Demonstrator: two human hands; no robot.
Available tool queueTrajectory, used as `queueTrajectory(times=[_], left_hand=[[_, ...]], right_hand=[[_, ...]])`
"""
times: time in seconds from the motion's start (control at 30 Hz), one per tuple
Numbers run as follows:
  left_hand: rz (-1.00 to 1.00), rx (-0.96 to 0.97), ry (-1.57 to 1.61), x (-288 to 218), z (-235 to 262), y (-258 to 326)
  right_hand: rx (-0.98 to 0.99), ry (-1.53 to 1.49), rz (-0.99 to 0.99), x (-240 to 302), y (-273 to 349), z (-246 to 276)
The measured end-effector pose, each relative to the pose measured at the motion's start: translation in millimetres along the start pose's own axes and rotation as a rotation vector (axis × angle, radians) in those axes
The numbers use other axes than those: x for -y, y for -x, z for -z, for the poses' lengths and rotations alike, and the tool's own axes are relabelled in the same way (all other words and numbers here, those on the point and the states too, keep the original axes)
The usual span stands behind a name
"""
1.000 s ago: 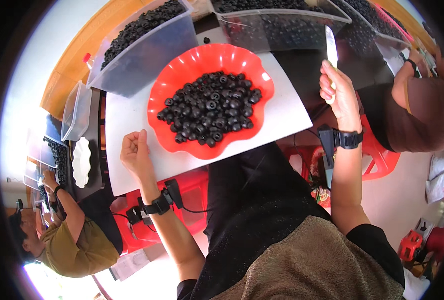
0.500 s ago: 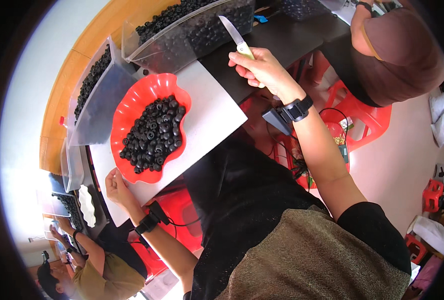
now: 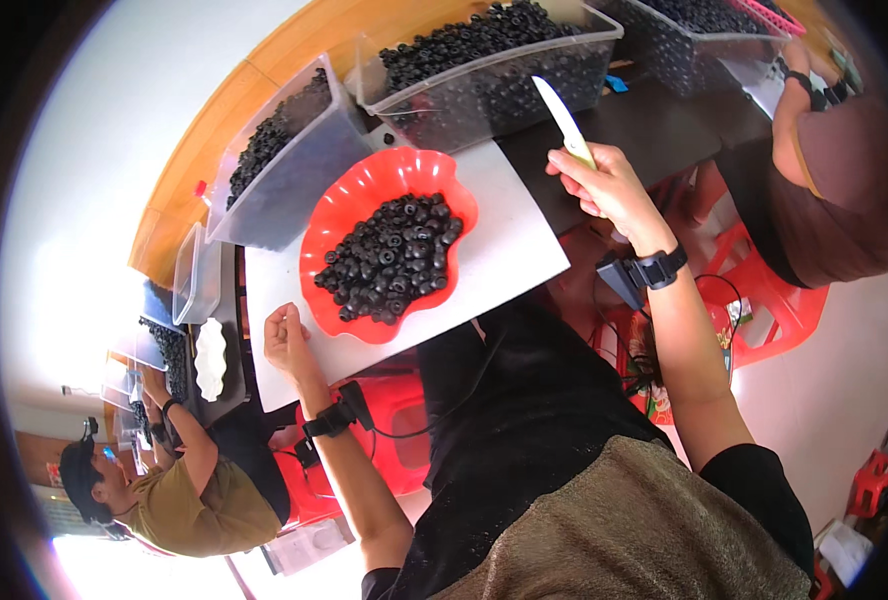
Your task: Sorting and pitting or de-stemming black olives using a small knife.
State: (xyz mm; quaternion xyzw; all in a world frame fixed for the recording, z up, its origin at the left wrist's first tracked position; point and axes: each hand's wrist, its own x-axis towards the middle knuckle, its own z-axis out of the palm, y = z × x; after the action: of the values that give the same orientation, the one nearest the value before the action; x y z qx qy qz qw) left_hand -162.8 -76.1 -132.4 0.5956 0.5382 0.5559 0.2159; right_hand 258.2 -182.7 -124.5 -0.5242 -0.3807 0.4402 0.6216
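My right hand is closed round the pale yellow-green handle of a small knife, its blade pointing up and away over the dark table. Beside the near left rim of a red scalloped bowl is my left hand, fingers curled in and thumb near the index finger. Whether anything small is pinched there is hidden. The bowl rests on a white board and holds a heap of small round black pieces, several showing a hole.
Clear plastic bins of the same black pieces line the table's far side; another bin stands left. A white wavy-edged dish lies further left. One person works at left, another at right. Red stools stand below.
My view has swung, so the bowl, board and bins sit further right in the picture. The knife remains in my right hand. My left hand stays near the bowl, its fingers more curled.
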Motion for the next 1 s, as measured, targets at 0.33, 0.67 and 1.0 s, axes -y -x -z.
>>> queueTrajectory(times=[0.33,0.67,1.0], left_hand=[[-0.329,0.587,-0.175,-142.6,-37.5,9.5],[-0.655,0.777,-0.434,-105.6,-79.8,-15.2],[-0.444,0.704,-0.195,-111.3,-74.7,-1.8]], right_hand=[[-0.017,0.117,0.027,6.5,6.6,4.2],[-0.007,0.153,-0.043,12.8,1.7,-9.1],[-0.021,0.217,-0.019,3.6,-6.6,11.0]])
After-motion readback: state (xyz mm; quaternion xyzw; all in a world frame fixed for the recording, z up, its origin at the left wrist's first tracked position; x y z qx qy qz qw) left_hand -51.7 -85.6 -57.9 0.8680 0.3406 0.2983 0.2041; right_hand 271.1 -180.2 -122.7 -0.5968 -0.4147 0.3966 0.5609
